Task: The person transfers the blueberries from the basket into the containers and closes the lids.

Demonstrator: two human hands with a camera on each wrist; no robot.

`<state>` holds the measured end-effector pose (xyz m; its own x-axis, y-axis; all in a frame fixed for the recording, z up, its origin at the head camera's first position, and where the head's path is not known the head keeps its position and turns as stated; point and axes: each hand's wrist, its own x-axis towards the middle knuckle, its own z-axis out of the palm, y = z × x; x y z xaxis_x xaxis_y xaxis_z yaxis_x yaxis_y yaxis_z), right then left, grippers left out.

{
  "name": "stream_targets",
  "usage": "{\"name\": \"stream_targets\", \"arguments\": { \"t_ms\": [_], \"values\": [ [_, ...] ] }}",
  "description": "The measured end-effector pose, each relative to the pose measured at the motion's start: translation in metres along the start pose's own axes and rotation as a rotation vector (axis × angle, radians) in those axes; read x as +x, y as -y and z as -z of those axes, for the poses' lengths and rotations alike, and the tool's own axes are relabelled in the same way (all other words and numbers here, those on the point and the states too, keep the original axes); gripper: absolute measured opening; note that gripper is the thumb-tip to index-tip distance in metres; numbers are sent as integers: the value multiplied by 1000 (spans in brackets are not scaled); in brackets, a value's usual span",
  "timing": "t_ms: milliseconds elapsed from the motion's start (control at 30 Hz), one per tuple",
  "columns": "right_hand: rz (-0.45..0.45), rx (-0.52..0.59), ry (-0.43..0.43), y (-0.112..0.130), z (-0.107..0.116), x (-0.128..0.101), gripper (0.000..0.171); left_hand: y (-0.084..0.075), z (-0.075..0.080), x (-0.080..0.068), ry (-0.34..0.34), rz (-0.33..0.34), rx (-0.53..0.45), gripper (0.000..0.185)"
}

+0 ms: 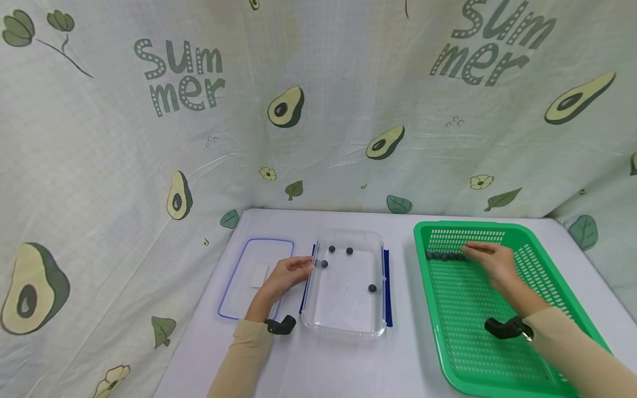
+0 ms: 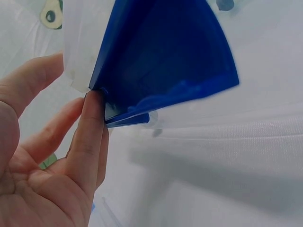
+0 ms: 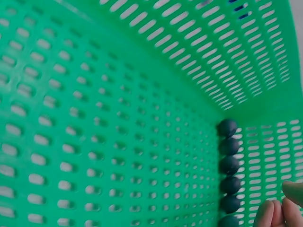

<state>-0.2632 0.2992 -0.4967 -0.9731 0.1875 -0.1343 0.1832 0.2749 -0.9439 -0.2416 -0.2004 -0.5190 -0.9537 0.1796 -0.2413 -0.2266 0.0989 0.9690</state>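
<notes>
A clear plastic box [image 1: 343, 315] with blue side flaps stands mid-table, several small dark balls [image 1: 372, 288] lying loose on its floor. My left hand [image 1: 286, 279] is at the box's left side. In the left wrist view its fingers touch the edge of a blue flap [image 2: 170, 56], while the thumb stays apart. Inside the green basket [image 1: 478, 315], several dark balls [image 3: 229, 165] form a straight row along the far end wall. By the row's right end is my right hand [image 1: 497, 265], fingers fairly straight; no ball shows between its fingertips in the right wrist view.
A clear lid with a blue rim [image 1: 231, 290] lies flat left of the box. The basket's raised walls surround the right hand. A printed cloth [image 1: 328, 166] hangs behind the white table [image 1: 328, 365].
</notes>
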Motion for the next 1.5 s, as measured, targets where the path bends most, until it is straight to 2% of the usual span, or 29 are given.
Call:
{"name": "stream_targets", "arguments": {
  "t_ms": [200, 467, 567, 700, 933, 1233, 1500],
  "values": [
    [16, -51, -80, -16, 0, 8, 41, -2, 0, -1, -1, 7, 3, 47],
    [12, -119, -174, -27, 1, 15, 41, -3, 0, -1, 6, 3, 3, 47],
    [20, -183, -196, -31, 3, 16, 41, -2, 0, -1, 5, 6, 3, 48],
    [38, -253, -191, -38, 5, 17, 42, -1, 0, -1, -1, 7, 6, 48],
    [41, -225, -180, -41, 2, 14, 42, -4, -1, -3, 11, 9, 5, 47],
    [118, -322, -209, -40, -3, 8, 35, -2, 0, -4, -6, 10, 9, 46],
    [133, -340, -209, -39, -3, 5, 31, -2, -1, -5, 2, 3, 5, 47]
  ]
}}
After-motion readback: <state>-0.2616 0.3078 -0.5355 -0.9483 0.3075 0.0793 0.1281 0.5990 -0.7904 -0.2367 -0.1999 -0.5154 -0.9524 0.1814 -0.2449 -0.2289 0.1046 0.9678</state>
